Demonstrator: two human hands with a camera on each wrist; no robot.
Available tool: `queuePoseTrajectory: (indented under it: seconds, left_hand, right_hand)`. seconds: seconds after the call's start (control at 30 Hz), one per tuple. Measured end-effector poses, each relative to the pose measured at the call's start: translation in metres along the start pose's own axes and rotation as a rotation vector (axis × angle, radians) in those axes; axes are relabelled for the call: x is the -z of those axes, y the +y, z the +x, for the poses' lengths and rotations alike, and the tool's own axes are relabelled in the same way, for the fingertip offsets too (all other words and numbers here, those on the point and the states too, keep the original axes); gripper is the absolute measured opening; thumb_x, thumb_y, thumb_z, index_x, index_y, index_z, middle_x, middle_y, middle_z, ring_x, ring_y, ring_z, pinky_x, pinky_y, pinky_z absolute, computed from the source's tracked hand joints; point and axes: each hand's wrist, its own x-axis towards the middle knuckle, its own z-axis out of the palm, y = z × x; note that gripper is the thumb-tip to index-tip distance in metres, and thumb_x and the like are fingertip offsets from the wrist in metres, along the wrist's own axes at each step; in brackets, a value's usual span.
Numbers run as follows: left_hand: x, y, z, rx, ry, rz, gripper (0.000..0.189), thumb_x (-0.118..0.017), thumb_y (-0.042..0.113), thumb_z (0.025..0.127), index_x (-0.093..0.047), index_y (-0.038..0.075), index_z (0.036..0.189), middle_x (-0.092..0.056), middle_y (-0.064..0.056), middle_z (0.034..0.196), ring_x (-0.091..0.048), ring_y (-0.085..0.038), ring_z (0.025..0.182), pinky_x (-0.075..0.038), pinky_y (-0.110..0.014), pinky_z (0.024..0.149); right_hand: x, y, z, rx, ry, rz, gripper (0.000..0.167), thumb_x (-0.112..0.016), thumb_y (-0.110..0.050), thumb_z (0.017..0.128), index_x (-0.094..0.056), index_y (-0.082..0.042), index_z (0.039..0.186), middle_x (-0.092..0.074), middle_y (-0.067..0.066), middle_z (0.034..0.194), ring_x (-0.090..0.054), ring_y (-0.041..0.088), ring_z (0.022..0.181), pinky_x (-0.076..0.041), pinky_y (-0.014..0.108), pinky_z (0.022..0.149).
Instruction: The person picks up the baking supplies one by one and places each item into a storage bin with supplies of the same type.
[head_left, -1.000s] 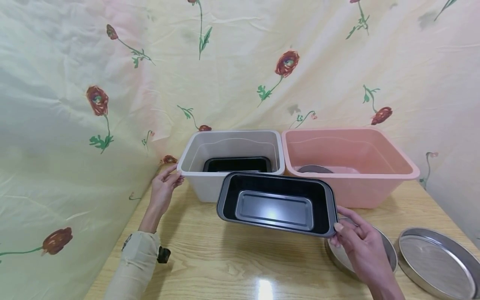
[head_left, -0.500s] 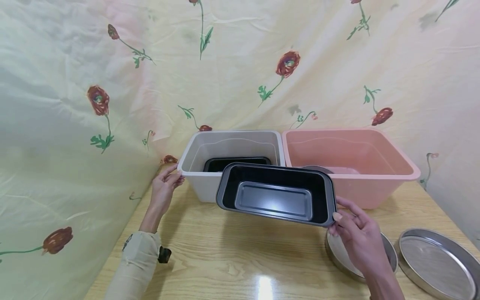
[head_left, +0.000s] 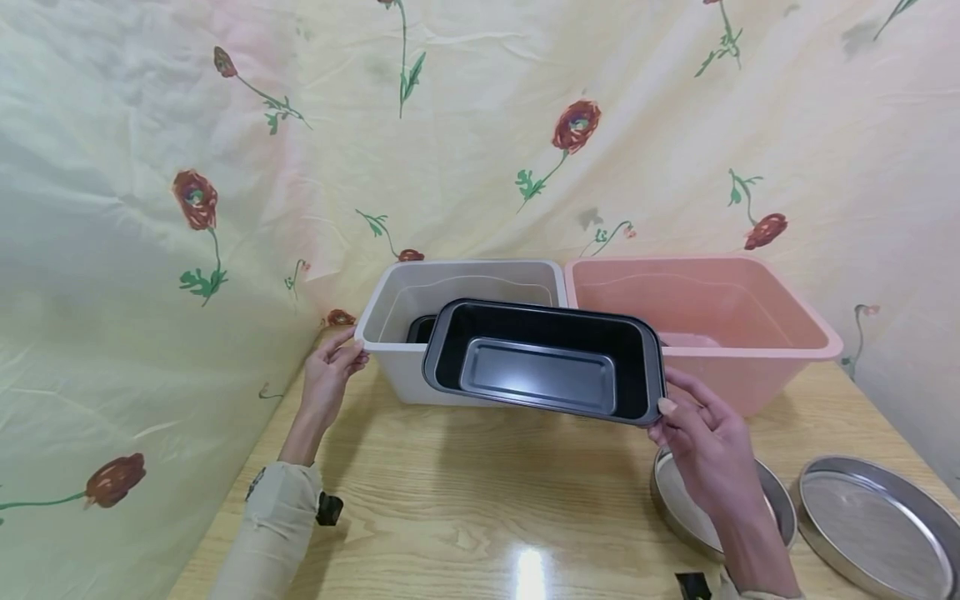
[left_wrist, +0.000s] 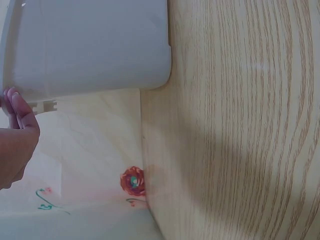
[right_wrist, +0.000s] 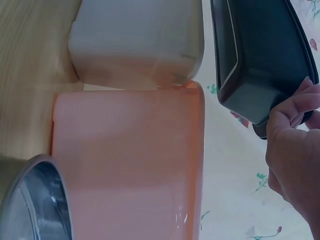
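My right hand [head_left: 708, 442] pinches the right end of a dark rectangular loaf pan [head_left: 536, 373], thumb at the rim and fingers beneath. The pan is held up, its inside tilted toward me, overlapping the fronts of both bins in the head view. In the right wrist view its dark outer wall [right_wrist: 265, 65] shows beside the fingers. With my left hand [head_left: 327, 383] I hold the left front corner of the light grey bin [head_left: 405, 375], thumb and fingers at its rim. Inside that bin lies another dark pan [head_left: 420, 330], mostly hidden behind the held one.
A pink bin [head_left: 750, 379] stands against the grey bin's right side. Two round metal pans, a nearer one [head_left: 686, 512] partly under my right forearm and another [head_left: 873, 533], lie at the right on the wooden table [head_left: 435, 517]. A flowered cloth [head_left: 480, 133] hangs behind.
The loaf pan has risen and moved slightly left with my right hand, now covering more of the grey bin's opening. My left hand stays on the bin's corner.
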Motion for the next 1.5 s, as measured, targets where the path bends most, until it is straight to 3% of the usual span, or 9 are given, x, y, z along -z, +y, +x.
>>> queuePoseTrajectory:
  seconds: [0.63,0.87,1.2,1.5]
  left_hand:
    - [-0.001,0.001,0.0,0.003,-0.002,-0.019,0.043,-0.054,-0.007,0.104,-0.044,-0.018,0.144,-0.07,0.002,0.079,-0.066,-0.009,0.076,-0.056,-0.017,0.074]
    - [-0.001,0.001,-0.001,-0.006,-0.003,-0.016,0.042,-0.054,-0.008,0.104,-0.043,-0.018,0.143,-0.07,0.003,0.079,-0.066,-0.009,0.076,-0.056,-0.017,0.074]
    - [0.0,0.001,-0.002,-0.006,0.003,-0.005,0.042,-0.054,-0.007,0.104,-0.044,-0.018,0.143,-0.07,0.003,0.078,-0.066,-0.008,0.075,-0.057,-0.018,0.076]
    - [-0.001,0.002,-0.003,-0.009,-0.005,-0.01,0.042,-0.053,-0.007,0.104,-0.043,-0.018,0.144,-0.07,0.002,0.079,-0.065,-0.008,0.075,-0.057,-0.018,0.076]
  right_hand:
    - [-0.02,0.007,0.039,-0.018,0.111,-0.089,0.031,-0.043,0.012,0.105,-0.059,0.009,0.131,-0.074,0.014,0.087,-0.068,0.016,0.069,-0.056,0.018,0.062]
    - [-0.023,0.011,0.048,-0.041,0.148,-0.14,0.03,-0.049,0.004,0.107,-0.055,0.007,0.136,-0.075,0.012,0.088,-0.068,0.015,0.067,-0.057,0.018,0.063]
    - [-0.024,0.019,0.061,-0.052,0.155,-0.058,0.027,-0.049,0.007,0.106,-0.06,0.006,0.131,-0.075,0.015,0.085,-0.068,0.015,0.064,-0.057,0.019,0.06]
    - [-0.02,0.027,0.072,-0.062,0.16,-0.067,0.028,-0.051,0.003,0.106,-0.058,0.006,0.133,-0.074,0.013,0.088,-0.068,0.015,0.068,-0.058,0.018,0.063]
